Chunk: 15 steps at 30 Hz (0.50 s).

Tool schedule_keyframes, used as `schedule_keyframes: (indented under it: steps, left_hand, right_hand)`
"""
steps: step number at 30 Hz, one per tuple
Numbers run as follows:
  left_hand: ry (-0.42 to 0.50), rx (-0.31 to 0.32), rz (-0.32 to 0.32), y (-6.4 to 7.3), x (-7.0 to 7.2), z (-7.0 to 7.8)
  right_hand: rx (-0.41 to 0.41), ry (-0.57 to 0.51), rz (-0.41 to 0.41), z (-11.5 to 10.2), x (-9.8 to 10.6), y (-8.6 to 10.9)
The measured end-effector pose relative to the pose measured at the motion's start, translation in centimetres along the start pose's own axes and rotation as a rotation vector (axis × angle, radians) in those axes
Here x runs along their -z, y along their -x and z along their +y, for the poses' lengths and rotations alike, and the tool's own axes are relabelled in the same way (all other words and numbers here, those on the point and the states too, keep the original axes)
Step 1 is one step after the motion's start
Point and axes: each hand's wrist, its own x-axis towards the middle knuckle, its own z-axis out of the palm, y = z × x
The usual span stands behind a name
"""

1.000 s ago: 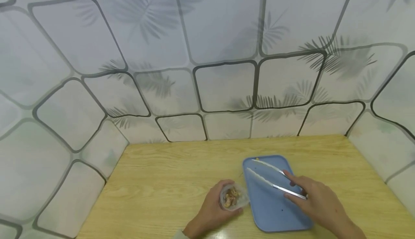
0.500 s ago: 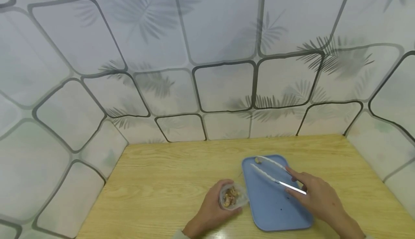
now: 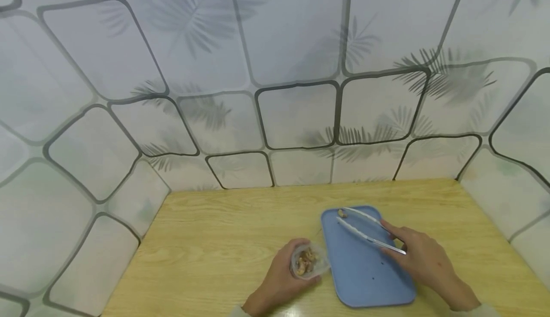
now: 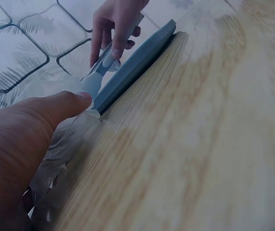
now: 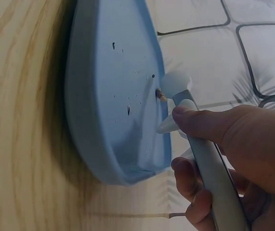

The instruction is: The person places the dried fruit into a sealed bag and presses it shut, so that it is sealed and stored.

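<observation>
In the head view my left hand (image 3: 277, 279) grips a clear plastic cup (image 3: 322, 259) beside the tray's left edge. Tan and brown nut-like pieces (image 3: 306, 262) lie inside it. My right hand (image 3: 423, 262) holds metal tongs with pale tips (image 3: 358, 233) over the blue tray (image 3: 365, 283), arms spread apart. Near the tray's far left corner lies one small tan piece (image 3: 342, 213), close to the tip of the farther arm. The right wrist view shows thumb and fingers round the tongs' handle (image 5: 216, 178); whether the tips touch the piece, I cannot tell.
Dark crumbs (image 5: 129, 110) are scattered on the tray. The light wooden table (image 3: 215, 240) extends to the left and behind. Patterned walls (image 3: 301, 116) enclose the table at the back and both sides.
The tongs have shifted right, and their tips stand somewhat closer together. The small tan piece, mostly hidden at first, now shows at the tray's corner. My left hand and cup have stayed still.
</observation>
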Motion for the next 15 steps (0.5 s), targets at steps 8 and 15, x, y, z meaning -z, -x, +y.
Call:
schedule_keyframes:
  steps: [8,15]
  left_hand:
    - [0.002,-0.016,0.010,-0.01,-0.08,-0.20]
    - [0.008,-0.026,0.009,-0.02,-0.05,-0.14]
  right_hand:
    - [-0.025,0.004,-0.031,0.16,-0.22,-0.43]
    - [-0.024,0.023,-0.032,0.34,-0.44,-0.48]
